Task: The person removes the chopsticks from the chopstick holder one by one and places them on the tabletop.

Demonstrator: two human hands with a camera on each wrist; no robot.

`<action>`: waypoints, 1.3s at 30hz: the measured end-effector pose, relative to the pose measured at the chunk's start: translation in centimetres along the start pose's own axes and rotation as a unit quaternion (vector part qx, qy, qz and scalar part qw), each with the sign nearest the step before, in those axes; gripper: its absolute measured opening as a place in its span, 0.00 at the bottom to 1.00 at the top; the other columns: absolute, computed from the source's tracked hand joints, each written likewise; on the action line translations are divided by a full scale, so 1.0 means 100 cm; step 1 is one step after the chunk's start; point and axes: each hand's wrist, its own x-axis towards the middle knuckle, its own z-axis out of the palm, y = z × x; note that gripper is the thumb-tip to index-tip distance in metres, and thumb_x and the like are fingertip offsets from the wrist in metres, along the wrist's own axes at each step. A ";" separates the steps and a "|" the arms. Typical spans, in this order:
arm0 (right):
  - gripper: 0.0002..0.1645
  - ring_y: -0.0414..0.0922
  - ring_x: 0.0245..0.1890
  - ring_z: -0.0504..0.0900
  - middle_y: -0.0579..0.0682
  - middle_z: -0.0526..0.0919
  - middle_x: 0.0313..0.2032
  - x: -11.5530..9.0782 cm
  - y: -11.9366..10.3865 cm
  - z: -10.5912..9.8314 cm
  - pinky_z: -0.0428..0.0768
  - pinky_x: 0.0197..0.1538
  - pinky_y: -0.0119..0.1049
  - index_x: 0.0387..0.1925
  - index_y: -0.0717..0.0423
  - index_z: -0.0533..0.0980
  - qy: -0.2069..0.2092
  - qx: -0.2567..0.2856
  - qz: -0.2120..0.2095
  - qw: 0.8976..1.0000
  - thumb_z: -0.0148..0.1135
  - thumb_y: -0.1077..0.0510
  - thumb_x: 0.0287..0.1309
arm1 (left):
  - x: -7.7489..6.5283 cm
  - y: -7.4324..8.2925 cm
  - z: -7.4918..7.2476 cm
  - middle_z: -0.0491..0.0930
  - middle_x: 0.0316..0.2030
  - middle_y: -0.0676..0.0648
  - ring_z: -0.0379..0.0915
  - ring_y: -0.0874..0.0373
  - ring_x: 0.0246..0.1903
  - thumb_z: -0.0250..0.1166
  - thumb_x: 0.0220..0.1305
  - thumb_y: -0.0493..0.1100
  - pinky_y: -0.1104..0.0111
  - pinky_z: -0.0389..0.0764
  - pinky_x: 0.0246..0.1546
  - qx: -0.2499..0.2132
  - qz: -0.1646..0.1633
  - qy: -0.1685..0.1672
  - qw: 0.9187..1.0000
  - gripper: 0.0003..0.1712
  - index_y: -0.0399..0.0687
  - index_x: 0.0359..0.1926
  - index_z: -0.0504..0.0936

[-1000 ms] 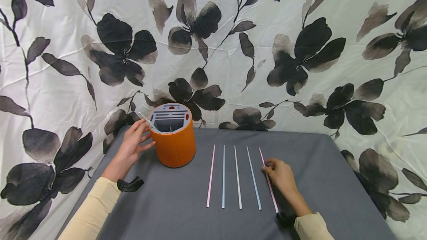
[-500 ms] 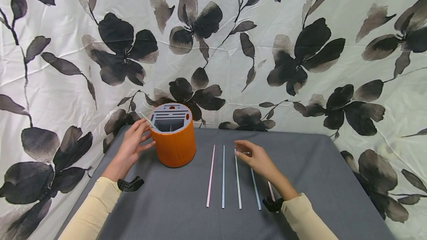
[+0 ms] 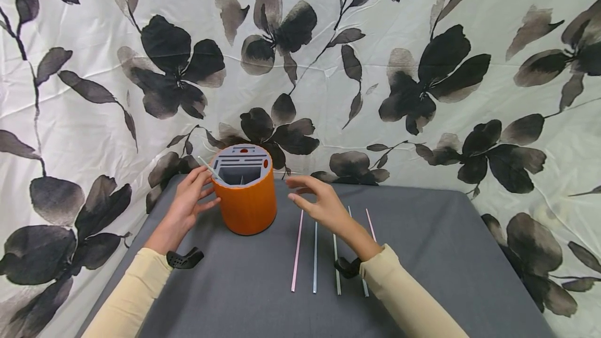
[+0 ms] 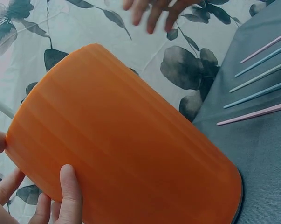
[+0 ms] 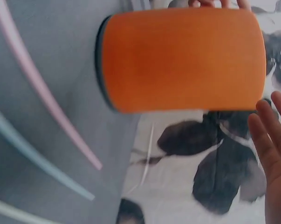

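An orange cylindrical desk organizer [image 3: 249,207] with a grey slotted top stands at the back left of the table. My left hand [image 3: 185,207] rests against its left side, fingers spread along the wall and rim. A pale thin stick [image 3: 206,165] leans out over the rim by those fingertips, its lower end in the organizer. To the right of the organizer hovers my right hand [image 3: 324,205], fingers loosely extended and nothing in them. In the right wrist view, its fingertips [image 5: 266,107] appear near the organizer's top edge.
Several thin sticks lie in a row on the grey table: a pink stick [image 3: 297,254], a blue stick [image 3: 315,260], a whitish stick [image 3: 335,254] and others partly under my right forearm. A floral cloth [image 3: 347,93] hangs behind the table.
My right hand has moved left and up from the rightmost pink stick, across the row, to beside the organizer; that stick still lies there. The left hand keeps its place.
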 end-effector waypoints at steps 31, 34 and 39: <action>0.23 0.40 0.57 0.83 0.46 0.85 0.57 0.109 -0.058 0.085 0.82 0.58 0.30 0.66 0.49 0.76 -0.122 -0.172 -0.070 0.975 0.63 0.49 0.74 | -0.002 0.001 0.000 0.68 0.64 0.50 0.73 0.55 0.55 0.55 0.79 0.60 0.67 0.90 0.43 0.001 0.015 -0.016 1.000 0.36 0.60 0.81 0.59; 0.22 0.39 0.54 0.84 0.45 0.85 0.55 0.111 -0.059 0.090 0.82 0.55 0.29 0.64 0.49 0.77 -0.117 -0.179 -0.062 0.975 0.63 0.49 0.74 | -0.001 0.001 0.000 0.68 0.62 0.52 0.74 0.56 0.54 0.55 0.78 0.61 0.67 0.90 0.43 0.000 0.015 -0.017 1.000 0.37 0.60 0.81 0.59; 0.16 0.35 0.47 0.84 0.41 0.85 0.49 0.109 -0.057 0.096 0.80 0.48 0.24 0.58 0.47 0.79 -0.092 -0.174 -0.054 0.979 0.65 0.50 0.72 | -0.001 0.001 0.001 0.68 0.63 0.52 0.74 0.56 0.55 0.55 0.79 0.60 0.68 0.89 0.42 0.000 0.015 -0.014 1.000 0.37 0.61 0.81 0.58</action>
